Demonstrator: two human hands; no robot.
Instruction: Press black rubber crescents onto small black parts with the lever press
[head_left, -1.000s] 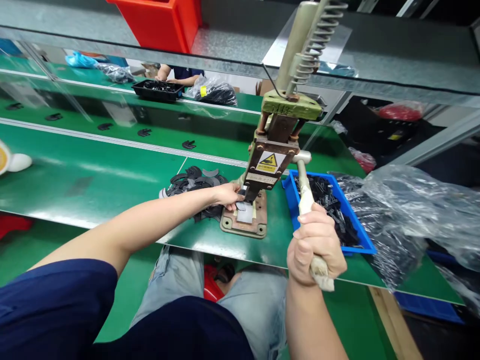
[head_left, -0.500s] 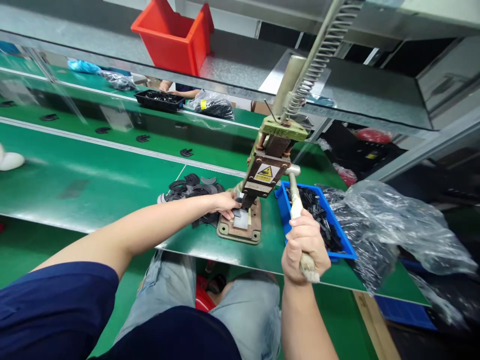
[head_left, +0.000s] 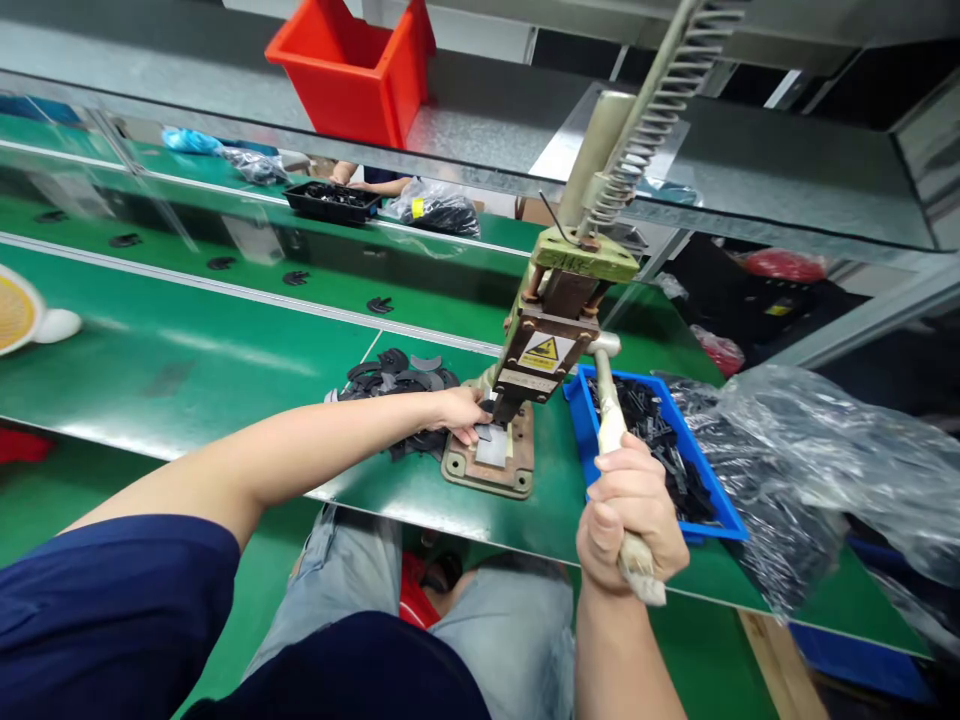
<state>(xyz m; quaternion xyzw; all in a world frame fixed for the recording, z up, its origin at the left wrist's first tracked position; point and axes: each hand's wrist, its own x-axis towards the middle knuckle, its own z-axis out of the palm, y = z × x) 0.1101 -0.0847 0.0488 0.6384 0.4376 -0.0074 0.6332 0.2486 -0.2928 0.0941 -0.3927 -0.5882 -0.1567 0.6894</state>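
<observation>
At the near edge of the green bench (head_left: 225, 360), a hand press (head_left: 540, 345) is worked two-handed. The left hand (head_left: 461, 412) pinches a thin dark piece (head_left: 484, 433), which lies under the press ram, at the upper end of a pale metal plate (head_left: 492, 450) on the base. The right hand (head_left: 634, 510) is wrapped around the cloth-bound grip of the lever (head_left: 610, 415). Compared with half a second ago, both holds are unchanged and the piece remains under the ram; the lever's grip end appears slightly lower beside the base. The view has shifted, so that the press stands farther right and more of a white object (head_left: 60, 326) shows at the left. Just left of the base lies a heap of dark curved pieces (head_left: 397, 378); to its right, a blue tray (head_left: 731, 527) holds black parts (head_left: 660, 430).
</observation>
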